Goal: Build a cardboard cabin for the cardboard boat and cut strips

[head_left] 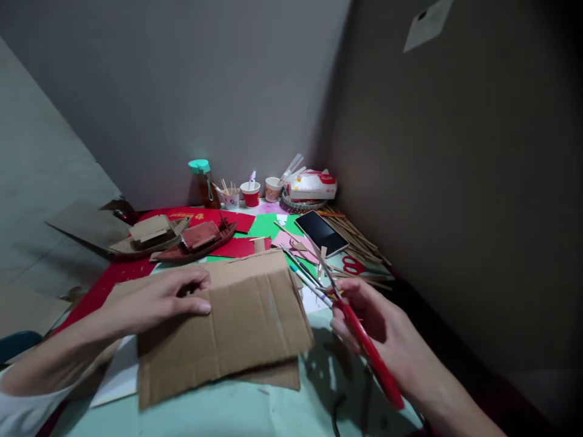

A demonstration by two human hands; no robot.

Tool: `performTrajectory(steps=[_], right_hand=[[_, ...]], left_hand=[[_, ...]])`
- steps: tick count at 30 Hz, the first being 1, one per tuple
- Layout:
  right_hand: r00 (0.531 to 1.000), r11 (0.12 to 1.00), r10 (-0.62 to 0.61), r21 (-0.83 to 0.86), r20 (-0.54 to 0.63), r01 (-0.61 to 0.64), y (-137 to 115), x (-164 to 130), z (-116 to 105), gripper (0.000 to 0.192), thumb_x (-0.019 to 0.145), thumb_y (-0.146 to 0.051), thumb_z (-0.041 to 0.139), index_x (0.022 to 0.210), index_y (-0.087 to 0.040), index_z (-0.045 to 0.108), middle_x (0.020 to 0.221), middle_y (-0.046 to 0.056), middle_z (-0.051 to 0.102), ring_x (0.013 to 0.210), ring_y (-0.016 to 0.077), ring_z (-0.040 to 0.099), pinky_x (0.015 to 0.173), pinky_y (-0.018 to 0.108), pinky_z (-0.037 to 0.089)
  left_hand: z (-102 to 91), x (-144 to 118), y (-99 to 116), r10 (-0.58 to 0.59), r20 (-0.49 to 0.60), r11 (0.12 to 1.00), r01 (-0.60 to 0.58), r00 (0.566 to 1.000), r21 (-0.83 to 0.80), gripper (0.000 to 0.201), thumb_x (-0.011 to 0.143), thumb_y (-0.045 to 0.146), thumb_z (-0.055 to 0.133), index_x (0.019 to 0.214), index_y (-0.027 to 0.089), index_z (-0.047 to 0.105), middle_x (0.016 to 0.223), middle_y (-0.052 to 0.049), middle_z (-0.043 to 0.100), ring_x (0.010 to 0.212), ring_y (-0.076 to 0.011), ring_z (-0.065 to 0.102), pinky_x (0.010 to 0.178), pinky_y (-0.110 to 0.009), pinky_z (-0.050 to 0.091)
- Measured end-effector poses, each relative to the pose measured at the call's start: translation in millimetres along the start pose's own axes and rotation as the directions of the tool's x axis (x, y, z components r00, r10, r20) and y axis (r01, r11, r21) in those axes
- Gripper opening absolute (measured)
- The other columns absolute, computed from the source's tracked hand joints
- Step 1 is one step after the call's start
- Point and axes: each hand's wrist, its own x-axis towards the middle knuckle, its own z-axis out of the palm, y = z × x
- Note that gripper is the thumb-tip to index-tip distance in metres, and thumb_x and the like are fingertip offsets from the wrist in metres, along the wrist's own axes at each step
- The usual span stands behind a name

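With thumb and fingers, my left hand (184, 294) grips the upper left part of a brown cardboard sheet (246, 328), which is tilted above the table. More cardboard (282, 374) shows beneath it. In my right hand (368, 321) is a pair of scissors (368, 343) with red handles, the blades pointing up and away, to the right of the sheet and apart from it. Whether the blades are spread is hard to tell. Beyond the cardboard stand two model boats, one with a tan roof (150, 229) and one reddish brown (200, 237).
Pens (310, 276), a black-screened phone (321, 233), red-handled small scissors (353, 264) and a bundle of thin sticks (359, 233) lie right of centre. At the back stand a teal-lidded bottle (200, 185), paper cups (251, 194) and a tissue pack (312, 184). Walls rise behind and on the right.
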Motion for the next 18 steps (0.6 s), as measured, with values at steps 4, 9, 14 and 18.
performTrajectory(steps=[4,9,14,18], right_hand=[[0.998,0.991,0.032,0.13,0.053,-0.038,-10.6,8.0,16.8,0.045,0.073,-0.043,0.079,0.103,-0.026,0.051,0.083,-0.002,0.061,0.078,0.0195,0.061,0.071,0.031,0.049],[0.995,0.984,-0.003,0.179,0.099,-0.015,-22.4,18.2,38.5,0.046,0.076,-0.04,0.079,0.106,-0.024,0.048,0.073,-0.008,0.049,0.068,0.0149,0.052,0.065,0.027,0.045],[0.988,0.976,-0.037,0.22,0.15,0.003,-27.0,23.9,51.7,0.045,0.082,-0.048,0.074,0.107,-0.023,0.046,0.074,-0.008,0.044,0.063,0.0124,0.045,0.06,0.025,0.042],[0.953,0.985,-0.061,0.174,0.296,0.01,-36.0,22.4,61.5,0.046,0.076,-0.051,0.08,0.1,-0.022,0.052,0.076,-0.006,0.051,0.068,0.0134,0.048,0.063,0.027,0.044]], left_hand=[[-9.8,-27.0,-5.1,-0.144,-0.012,0.977,0.14,0.989,-0.163,0.043,0.082,0.065,0.063,0.104,0.029,0.069,0.108,-0.002,0.074,0.098,-0.03,0.069,0.077,-0.034,0.056],[11.1,-58.4,-12.0,-0.38,-0.115,0.852,0.298,0.918,-0.43,0.059,0.067,0.071,0.075,0.112,0.032,0.077,0.131,-0.006,0.072,0.121,-0.0388,0.066,0.09,-0.043,0.06],[24.0,-68.5,10.4,-0.442,-0.068,0.642,0.263,0.894,-0.72,0.045,0.061,0.056,0.089,0.1,0.036,0.081,0.125,-0.002,0.077,0.116,-0.0342,0.07,0.088,-0.038,0.061],[33.9,-58.1,35.4,-0.119,0.255,0.463,0.28,0.96,-0.841,0.046,0.076,0.047,0.082,0.117,0.028,0.076,0.112,-0.008,0.082,0.1,-0.0309,0.077,0.085,-0.037,0.06]])
